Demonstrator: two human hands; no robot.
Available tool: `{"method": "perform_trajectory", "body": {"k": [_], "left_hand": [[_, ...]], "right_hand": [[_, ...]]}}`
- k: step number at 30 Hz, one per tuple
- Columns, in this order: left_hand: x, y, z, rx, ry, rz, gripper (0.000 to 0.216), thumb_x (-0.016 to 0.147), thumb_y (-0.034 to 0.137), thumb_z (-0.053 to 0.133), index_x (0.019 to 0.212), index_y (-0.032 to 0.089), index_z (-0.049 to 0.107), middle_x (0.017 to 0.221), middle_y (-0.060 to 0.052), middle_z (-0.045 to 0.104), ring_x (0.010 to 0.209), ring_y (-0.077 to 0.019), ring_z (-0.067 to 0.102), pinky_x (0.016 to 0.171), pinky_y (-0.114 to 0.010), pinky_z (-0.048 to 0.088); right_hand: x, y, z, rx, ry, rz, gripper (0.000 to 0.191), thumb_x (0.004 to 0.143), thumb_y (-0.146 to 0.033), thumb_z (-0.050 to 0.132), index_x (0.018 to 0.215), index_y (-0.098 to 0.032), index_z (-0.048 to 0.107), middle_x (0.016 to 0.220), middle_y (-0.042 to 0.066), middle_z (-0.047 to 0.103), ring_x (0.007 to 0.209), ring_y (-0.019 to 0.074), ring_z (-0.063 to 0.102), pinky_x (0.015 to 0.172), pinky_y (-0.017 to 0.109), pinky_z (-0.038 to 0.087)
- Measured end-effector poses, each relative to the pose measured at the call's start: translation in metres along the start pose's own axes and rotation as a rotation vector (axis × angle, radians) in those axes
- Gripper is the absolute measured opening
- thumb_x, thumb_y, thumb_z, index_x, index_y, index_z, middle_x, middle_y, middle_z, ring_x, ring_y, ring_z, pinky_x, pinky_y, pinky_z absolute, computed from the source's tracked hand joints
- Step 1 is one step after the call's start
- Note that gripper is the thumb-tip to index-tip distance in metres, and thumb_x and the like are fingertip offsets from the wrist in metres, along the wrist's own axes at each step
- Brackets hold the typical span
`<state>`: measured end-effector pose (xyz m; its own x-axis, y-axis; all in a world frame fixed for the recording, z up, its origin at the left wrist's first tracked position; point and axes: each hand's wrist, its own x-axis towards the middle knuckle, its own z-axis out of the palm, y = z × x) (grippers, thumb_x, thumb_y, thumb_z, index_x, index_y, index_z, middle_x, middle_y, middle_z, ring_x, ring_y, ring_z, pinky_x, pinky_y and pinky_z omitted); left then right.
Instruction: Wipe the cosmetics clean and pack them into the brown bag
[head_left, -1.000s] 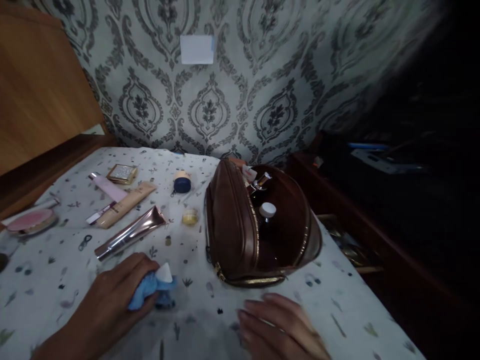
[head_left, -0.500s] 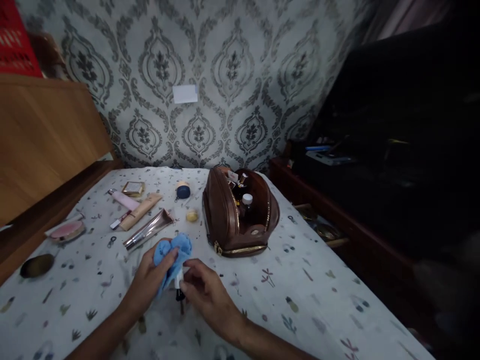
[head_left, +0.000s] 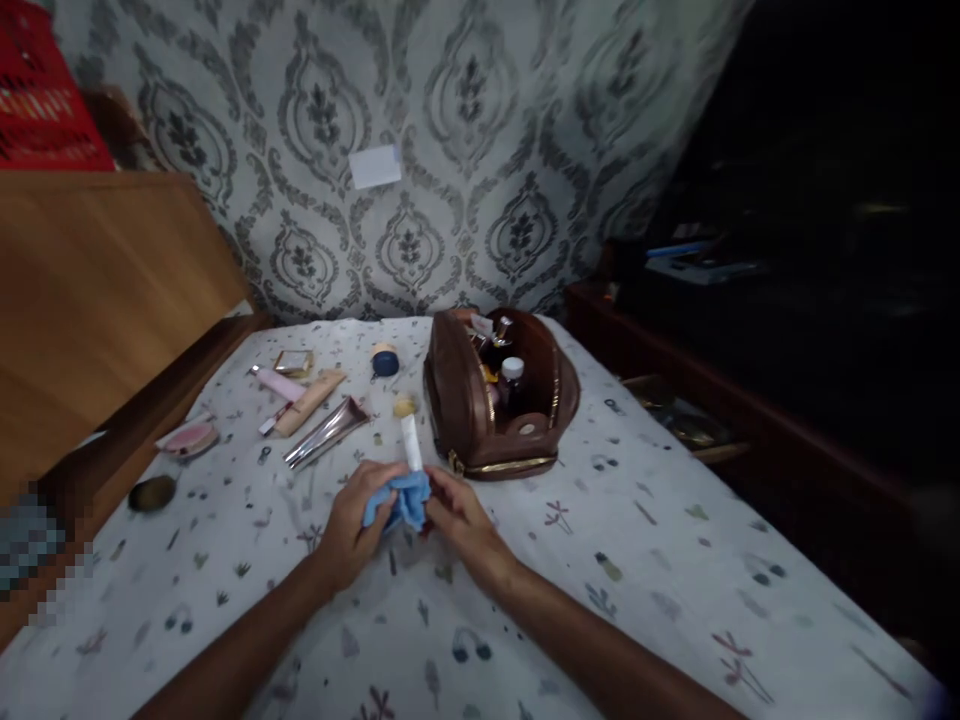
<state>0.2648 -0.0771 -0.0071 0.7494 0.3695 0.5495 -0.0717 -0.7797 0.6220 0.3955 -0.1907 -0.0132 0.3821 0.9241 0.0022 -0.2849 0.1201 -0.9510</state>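
My left hand (head_left: 352, 520) is closed around a blue cloth (head_left: 401, 497). A small white tube (head_left: 411, 442) stands up out of the cloth, its lower end wrapped in it. My right hand (head_left: 459, 512) grips the tube's lower end through the cloth from the right. Both hands hover just above the patterned white sheet (head_left: 645, 540), a little in front of an open brown toiletry bag (head_left: 480, 415) that holds small bottles.
Left of the bag lie a rose-gold tube (head_left: 327, 433), a beige tube (head_left: 309, 402), a pink tube (head_left: 278, 382), a gold compact (head_left: 293, 361), a blue jar (head_left: 385, 360), a yellow pot (head_left: 404, 405) and a pink compact (head_left: 187, 439). A wooden headboard (head_left: 97, 300) rises at left; dark furniture stands right.
The white tube, pointing down half a second ago, now points upward out of the cloth. Both hands have drawn together around it. The view pulled back from the bag.
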Motion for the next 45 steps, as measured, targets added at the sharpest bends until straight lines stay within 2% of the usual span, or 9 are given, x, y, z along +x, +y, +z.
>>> {"method": "perform_trajectory", "body": {"k": [2,5,16,23,29,32,35,40,45], "left_hand": [[-0.002,0.0,-0.001,0.008,-0.112,0.118,0.029,0.098,0.024,0.048,0.123,0.021,0.063,0.101,-0.008,0.062,0.094,-0.0173,0.063,0.083,-0.029,0.052],[-0.003,0.0,-0.003,0.044,-0.15,0.124,0.029,0.098,0.024,0.048,0.123,0.02,0.064,0.098,-0.008,0.06,0.088,-0.0156,0.062,0.077,-0.025,0.052],[0.007,-0.027,-0.03,0.104,0.133,-0.121,0.027,0.098,0.032,0.047,0.109,0.018,0.067,0.099,-0.007,0.068,0.092,-0.019,0.062,0.085,-0.032,0.049],[0.014,-0.034,-0.035,-0.277,0.266,-0.504,0.028,0.089,0.044,0.059,0.097,0.018,0.069,0.087,-0.002,0.068,0.081,-0.0158,0.062,0.08,-0.027,0.05],[0.008,-0.017,-0.02,-1.001,-0.023,-0.751,0.048,0.07,0.052,0.079,0.1,0.016,0.069,0.073,-0.001,0.067,0.065,-0.0127,0.064,0.062,-0.022,0.053],[0.005,-0.009,-0.018,-1.134,-0.223,-0.78,0.053,0.066,0.047,0.084,0.105,0.014,0.069,0.075,-0.004,0.07,0.062,-0.0149,0.067,0.059,-0.023,0.052],[0.004,-0.007,-0.021,-1.162,-0.264,-0.817,0.053,0.061,0.043,0.088,0.1,0.012,0.069,0.073,-0.004,0.07,0.06,-0.0159,0.067,0.056,-0.024,0.053],[0.007,-0.014,-0.024,-1.124,-0.105,-0.861,0.051,0.057,0.047,0.088,0.087,0.01,0.069,0.067,-0.003,0.068,0.056,-0.013,0.063,0.054,-0.022,0.051],[0.012,-0.032,-0.029,-1.017,0.27,-0.843,0.038,0.062,0.038,0.084,0.085,0.016,0.064,0.065,0.004,0.063,0.053,-0.0076,0.058,0.049,-0.017,0.047]], "right_hand": [[-0.001,0.002,0.0,-0.028,-0.017,0.013,0.035,0.077,-0.052,0.07,0.087,-0.02,0.059,0.068,-0.003,0.052,0.057,0.011,0.047,0.052,0.023,0.041],[-0.004,0.004,0.002,-0.08,-0.087,0.059,0.037,0.081,-0.055,0.065,0.086,-0.019,0.057,0.063,-0.005,0.049,0.052,0.0091,0.043,0.049,0.022,0.038],[-0.013,-0.009,0.003,-0.131,-0.364,0.229,0.043,0.084,-0.06,0.064,0.084,-0.018,0.054,0.071,-0.003,0.049,0.05,0.0054,0.038,0.042,0.02,0.028],[-0.013,-0.013,0.007,0.034,-0.334,0.27,0.04,0.081,-0.053,0.071,0.095,-0.017,0.061,0.075,-0.002,0.052,0.05,0.0048,0.04,0.042,0.02,0.026],[-0.009,-0.013,0.006,0.129,-0.238,0.298,0.042,0.074,-0.054,0.077,0.089,-0.017,0.064,0.072,-0.001,0.056,0.048,0.0048,0.04,0.039,0.02,0.024],[-0.007,-0.011,0.005,0.127,-0.231,0.353,0.043,0.071,-0.054,0.079,0.08,-0.016,0.063,0.07,0.0,0.06,0.045,0.0043,0.04,0.037,0.02,0.021],[-0.006,-0.01,0.006,0.102,-0.231,0.392,0.046,0.07,-0.057,0.079,0.078,-0.015,0.063,0.068,0.0,0.062,0.043,0.004,0.042,0.036,0.019,0.021],[-0.006,-0.008,0.007,0.05,-0.238,0.432,0.052,0.068,-0.063,0.077,0.08,-0.014,0.065,0.063,-0.002,0.061,0.039,0.003,0.038,0.035,0.019,0.019],[-0.007,-0.006,0.005,-0.047,-0.178,0.415,0.05,0.068,-0.061,0.077,0.08,-0.014,0.066,0.061,-0.003,0.058,0.042,0.0039,0.038,0.037,0.019,0.02]]}}
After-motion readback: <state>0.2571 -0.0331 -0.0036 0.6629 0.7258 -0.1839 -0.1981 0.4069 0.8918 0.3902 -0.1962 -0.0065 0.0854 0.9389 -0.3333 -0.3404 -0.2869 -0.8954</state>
